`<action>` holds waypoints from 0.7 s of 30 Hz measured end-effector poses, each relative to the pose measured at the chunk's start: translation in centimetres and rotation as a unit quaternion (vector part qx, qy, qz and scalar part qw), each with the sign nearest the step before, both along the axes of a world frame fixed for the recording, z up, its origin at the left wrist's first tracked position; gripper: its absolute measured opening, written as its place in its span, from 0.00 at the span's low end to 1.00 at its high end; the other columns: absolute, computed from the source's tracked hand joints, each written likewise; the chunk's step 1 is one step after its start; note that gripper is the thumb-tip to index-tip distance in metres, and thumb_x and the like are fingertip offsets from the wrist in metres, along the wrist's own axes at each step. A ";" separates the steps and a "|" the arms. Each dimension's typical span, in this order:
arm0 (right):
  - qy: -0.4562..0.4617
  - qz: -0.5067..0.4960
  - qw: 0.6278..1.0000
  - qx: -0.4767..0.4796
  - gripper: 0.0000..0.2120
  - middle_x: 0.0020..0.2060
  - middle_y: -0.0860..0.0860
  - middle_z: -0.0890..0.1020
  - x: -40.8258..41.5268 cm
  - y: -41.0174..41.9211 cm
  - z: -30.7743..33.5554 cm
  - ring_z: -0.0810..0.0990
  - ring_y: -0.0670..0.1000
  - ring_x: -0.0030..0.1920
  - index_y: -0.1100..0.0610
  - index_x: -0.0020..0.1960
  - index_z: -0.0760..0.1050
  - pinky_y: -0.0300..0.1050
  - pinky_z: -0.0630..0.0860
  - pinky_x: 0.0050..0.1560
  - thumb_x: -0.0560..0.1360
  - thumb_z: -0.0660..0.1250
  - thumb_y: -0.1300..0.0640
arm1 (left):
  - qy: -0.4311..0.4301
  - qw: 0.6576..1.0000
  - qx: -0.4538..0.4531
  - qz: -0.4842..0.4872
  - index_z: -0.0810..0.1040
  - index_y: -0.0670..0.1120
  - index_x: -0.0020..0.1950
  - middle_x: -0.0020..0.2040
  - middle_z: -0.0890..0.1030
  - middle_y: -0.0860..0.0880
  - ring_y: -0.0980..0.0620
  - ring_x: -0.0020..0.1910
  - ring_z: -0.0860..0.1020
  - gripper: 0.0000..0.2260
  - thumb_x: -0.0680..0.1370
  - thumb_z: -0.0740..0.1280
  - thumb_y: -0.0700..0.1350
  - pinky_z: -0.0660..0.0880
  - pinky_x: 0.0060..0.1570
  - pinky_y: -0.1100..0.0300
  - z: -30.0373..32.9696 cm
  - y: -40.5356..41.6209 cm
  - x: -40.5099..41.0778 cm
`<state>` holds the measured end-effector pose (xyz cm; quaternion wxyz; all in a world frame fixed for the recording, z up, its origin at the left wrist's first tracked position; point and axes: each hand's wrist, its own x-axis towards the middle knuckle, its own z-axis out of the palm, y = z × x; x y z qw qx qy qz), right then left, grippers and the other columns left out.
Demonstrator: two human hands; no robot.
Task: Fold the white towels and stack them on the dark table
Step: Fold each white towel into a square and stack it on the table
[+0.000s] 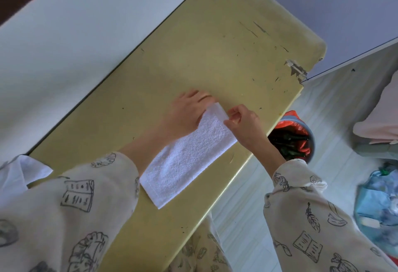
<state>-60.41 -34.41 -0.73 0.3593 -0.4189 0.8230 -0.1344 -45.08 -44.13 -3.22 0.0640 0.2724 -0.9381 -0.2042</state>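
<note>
A white towel (pixel 187 155), folded into a long narrow strip, lies on the yellow-green table (pixel 215 60) and runs diagonally from near my body to the far end between my hands. My left hand (pixel 187 114) holds the far left corner of the strip, its fingers partly hidden under the cloth. At the far right corner my right hand (pixel 243 123) pinches the cloth with curled fingers. Another piece of white cloth (pixel 19 172) shows at the left edge, partly covered by my sleeve.
The table's right edge (pixel 254 159) runs close beside the towel. Below it on the floor stands a grey bin (pixel 301 140) with a red liner. A blue bag (pixel 379 202) lies at the right. A white surface (pixel 64 41) borders the table's left side.
</note>
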 end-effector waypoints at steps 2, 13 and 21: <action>0.012 0.008 1.000 0.026 0.11 0.44 0.47 0.78 -0.4 0.6 0.2 0.74 0.52 0.55 0.57 0.55 0.73 0.53 0.68 0.61 0.74 0.67 0.56 | -0.004 0.997 0.034 -0.073 0.78 0.44 0.56 0.50 0.79 0.47 0.45 0.51 0.74 0.12 0.75 0.65 0.35 0.73 0.49 0.51 -0.3 -0.7 -2.4; 0.038 0.166 0.985 0.012 0.09 0.50 0.46 0.80 0.7 -0.4 0.5 0.69 0.50 0.57 0.53 0.55 0.75 0.46 0.63 0.58 0.76 0.64 0.55 | -0.074 0.995 0.058 0.017 0.78 0.42 0.43 0.44 0.76 0.45 0.42 0.48 0.74 0.09 0.72 0.70 0.48 0.66 0.48 0.55 -1.1 -0.8 2.9; 0.088 0.138 0.986 0.003 0.08 0.50 0.48 0.80 1.5 0.6 0.3 0.70 0.51 0.57 0.53 0.51 0.78 0.46 0.64 0.57 0.77 0.62 0.53 | -0.027 0.997 0.059 -0.038 0.80 0.44 0.44 0.45 0.79 0.49 0.53 0.47 0.69 0.03 0.72 0.70 0.42 0.66 0.48 0.56 0.2 -2.2 3.1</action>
